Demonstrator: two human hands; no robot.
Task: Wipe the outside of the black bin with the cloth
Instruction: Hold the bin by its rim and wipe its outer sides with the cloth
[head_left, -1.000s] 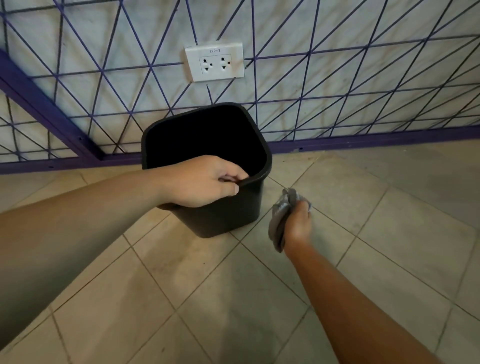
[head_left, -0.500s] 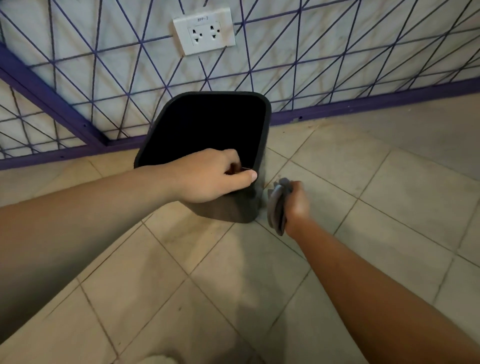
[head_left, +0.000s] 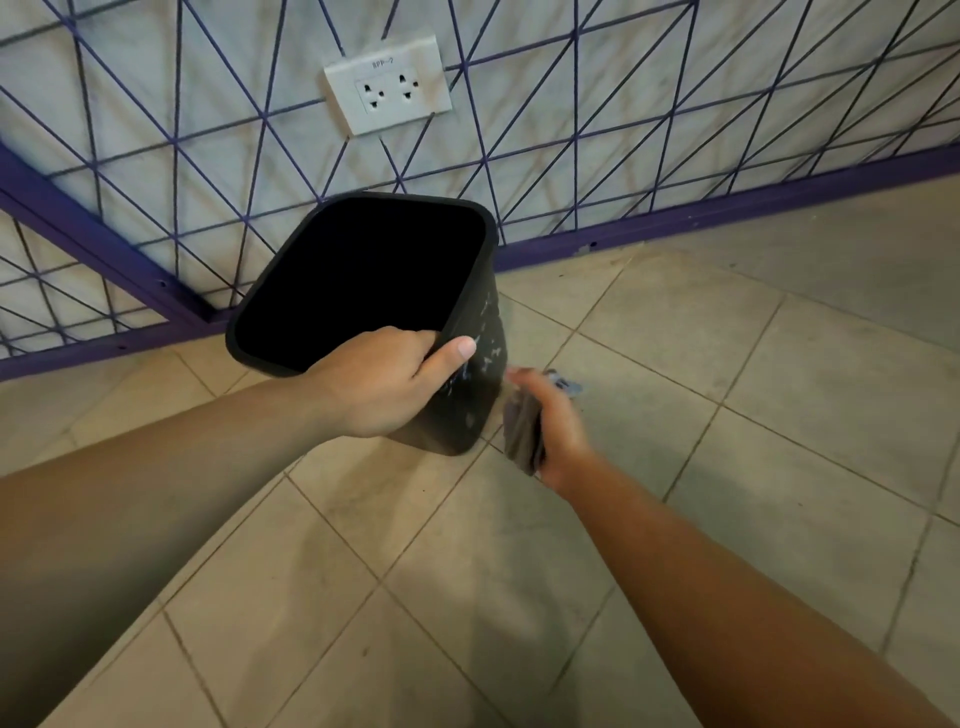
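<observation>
1. The left hand (head_left: 384, 379) grips the near rim of the black bin (head_left: 467, 364): its fingers curl over the edge into the opening and its thumb lies flat along the outer wall just below the rim.
2. The left forearm reaches in from the lower left, running up toward the bin's near corner.
3. The right hand (head_left: 550, 421) is curled around a bunched grey cloth (head_left: 524, 431), held just beside the bin's right wall near its base. The hand is blurred, so I cannot tell whether the cloth touches the wall.
4. The right forearm comes in from the lower right, angled toward the bin's lower right corner.
5. The bin stands on the tiled floor (head_left: 675, 415), tilted, with its dark opening facing up and toward the camera. Pale smears mark the right outer wall, beside the thumb.
6. Behind the bin is a white wall crossed by a purple wire grid (head_left: 623, 130); a purple base rail (head_left: 727, 218) runs along the floor line, close to the bin's far rim.
7. A white double wall socket (head_left: 387, 85) sits on the wall above the bin.
8. To the right of the bin and in front of it, bare tiles stretch out; to the left, the grid's frame slants down close to the bin's left corner.
</observation>
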